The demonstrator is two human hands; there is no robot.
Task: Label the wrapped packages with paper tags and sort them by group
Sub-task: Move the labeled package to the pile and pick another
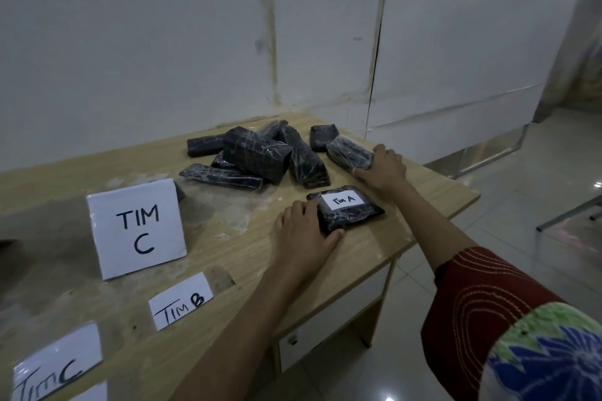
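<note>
one black, plastic-wrapped package [355, 215], bearing a white paper tag [342, 199] marked "tim a", is held flat near the table [423, 192] edge by the left hand [304, 231], fingers [309, 205] curled round its end. a second package [348, 151] is gripped by the right hand [386, 169] beside the heap [257, 153].

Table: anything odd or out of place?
Untagged packages lie in a jumbled heap, some crosswise on others. The table top has whitish scuffed patches. The wall behind shows a patched rectangle outline and a crack.

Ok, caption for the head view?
Left hand holds the Tim A package; right hand grips an unlabelled package by the pile.
</note>
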